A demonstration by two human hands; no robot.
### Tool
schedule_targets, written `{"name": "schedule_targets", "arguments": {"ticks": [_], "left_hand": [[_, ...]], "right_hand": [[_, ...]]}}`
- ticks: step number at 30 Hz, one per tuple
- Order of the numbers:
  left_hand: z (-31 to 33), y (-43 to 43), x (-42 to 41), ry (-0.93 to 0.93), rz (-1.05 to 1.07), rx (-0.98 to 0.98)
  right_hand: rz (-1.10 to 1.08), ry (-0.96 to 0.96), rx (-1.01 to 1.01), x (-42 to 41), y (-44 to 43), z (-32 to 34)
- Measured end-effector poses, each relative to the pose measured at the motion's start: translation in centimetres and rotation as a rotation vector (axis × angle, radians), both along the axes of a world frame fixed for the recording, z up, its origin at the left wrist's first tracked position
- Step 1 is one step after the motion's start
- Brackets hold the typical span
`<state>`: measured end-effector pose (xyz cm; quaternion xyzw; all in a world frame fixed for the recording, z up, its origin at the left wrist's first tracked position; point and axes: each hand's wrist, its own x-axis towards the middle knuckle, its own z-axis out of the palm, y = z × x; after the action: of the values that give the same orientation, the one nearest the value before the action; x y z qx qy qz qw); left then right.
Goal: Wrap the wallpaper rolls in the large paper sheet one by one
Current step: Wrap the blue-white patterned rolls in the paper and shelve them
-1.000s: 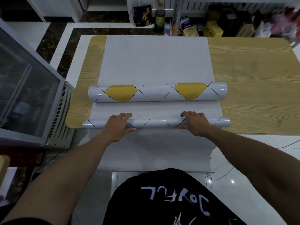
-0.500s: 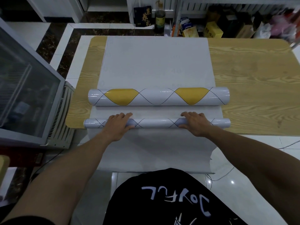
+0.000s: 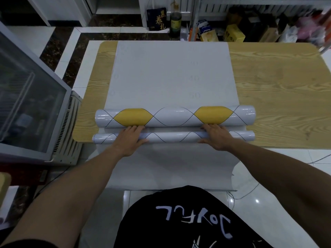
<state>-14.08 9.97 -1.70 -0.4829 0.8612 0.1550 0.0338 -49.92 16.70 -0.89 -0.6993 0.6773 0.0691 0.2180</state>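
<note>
Dim indoor light with a cool grey cast. Shadows sit low and soft, so the light comes from above.

- Thin glare streaks along the top of the thick roll [image 3: 175,116], strongest toward 3 o'clock.
- Small bright glints on the floor [image 3: 257,201] tiles at 5 o'clock.
- Broad soft shadow on the hanging part of the paper sheet [image 3: 170,68], low centre.
- Wide-angle bowing: the surface [image 3: 277,86] edges curve, and the glass cabinet [image 3: 26,104] at 9 o'clock leans.
- Shelf [image 3: 268,4] goods at 1 o'clock are smeared and blurred.
- Corners are dark.
</note>
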Motion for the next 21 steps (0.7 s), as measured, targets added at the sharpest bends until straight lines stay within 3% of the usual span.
{"name": "schedule_targets", "arguments": {"ticks": [4,12,16,21], "left_hand": [[-0.14,0.07,0.07,-0.020,0.001,0.064],[-0.49,0.28,0.23,0.006,-0.026,-0.016],[-0.36,0.50,0.41,0.003,0.011,0.066],[-0.34,0.38,0.00,-0.056,-0.032,-0.005]], "right_hand": [[-0.001,-0.021,0.007,0.04,0.19,0.20],[0.078,0.037,0.046,0.17,0.44,0.15],[0.023,-0.036,0.037,-0.01,0.30,0.72],[0.065,0.017,-0.013,-0.08,0.57,0.64]]}}
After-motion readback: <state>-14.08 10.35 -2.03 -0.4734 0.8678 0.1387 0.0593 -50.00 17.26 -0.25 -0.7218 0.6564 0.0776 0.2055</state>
